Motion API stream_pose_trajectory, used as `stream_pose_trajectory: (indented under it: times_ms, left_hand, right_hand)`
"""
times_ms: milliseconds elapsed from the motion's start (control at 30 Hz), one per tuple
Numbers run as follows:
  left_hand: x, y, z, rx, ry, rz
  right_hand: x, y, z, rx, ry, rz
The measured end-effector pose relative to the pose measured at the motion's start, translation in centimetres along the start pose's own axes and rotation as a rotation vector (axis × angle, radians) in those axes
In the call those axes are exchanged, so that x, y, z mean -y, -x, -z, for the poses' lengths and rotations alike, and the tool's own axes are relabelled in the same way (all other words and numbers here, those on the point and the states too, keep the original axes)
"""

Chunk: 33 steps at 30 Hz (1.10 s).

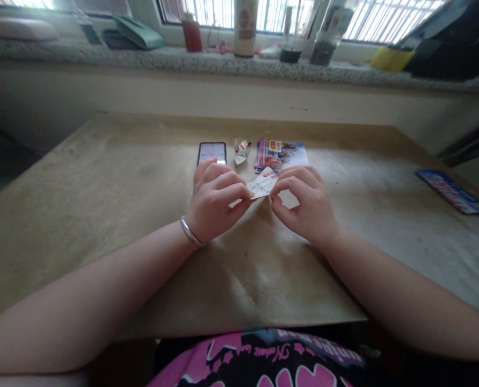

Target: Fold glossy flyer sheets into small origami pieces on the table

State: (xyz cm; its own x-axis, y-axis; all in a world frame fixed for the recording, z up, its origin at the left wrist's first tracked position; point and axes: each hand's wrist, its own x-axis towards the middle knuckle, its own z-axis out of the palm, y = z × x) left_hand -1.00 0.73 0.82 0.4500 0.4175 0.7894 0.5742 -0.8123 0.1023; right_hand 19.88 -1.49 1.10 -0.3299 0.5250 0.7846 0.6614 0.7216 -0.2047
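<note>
Between my two hands is a small folded piece of paper (pixel 262 184), white with print and a red mark. My left hand (pixel 219 196), with a silver bangle at its wrist, pinches the paper's left corner between thumb and fingers. At the right edge, my right hand (pixel 304 199) pinches the paper with thumb and forefinger. Just beyond lies a folded paper figure (pixel 241 151) in the same white and red. A phone (pixel 212 152) showing a timer sits behind my left hand, partly covered by it. Behind my right hand is a stack of colourful printed sheets (pixel 282 153).
A blue printed leaflet (pixel 452 191) lies at the table's right edge. The table (pixel 102 188) meets a wall at the back. Above it, a stone windowsill (pixel 207 62) carries a red jar (pixel 191 33), bottles and a yellow item (pixel 391 58).
</note>
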Motion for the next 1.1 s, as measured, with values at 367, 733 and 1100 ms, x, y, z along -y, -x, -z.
stream_pose_trajectory:
  times_ms: [367, 733, 1100]
  left_hand:
    - [0.4, 0.4, -0.1, -0.010, -0.045, 0.020]
    - [1.0, 0.7, -0.4, 0.039, 0.027, -0.009]
    - [1.2, 0.8, -0.7, 0.216, -0.019, -0.105]
  right_hand:
    - [-1.1, 0.6, 0.2, 0.087, -0.164, -0.474]
    - [-1.3, 0.6, -0.9, 0.256, -0.729, -1.047]
    - [-2.4, 1.0, -1.5, 0.177, -0.981, -1.154]
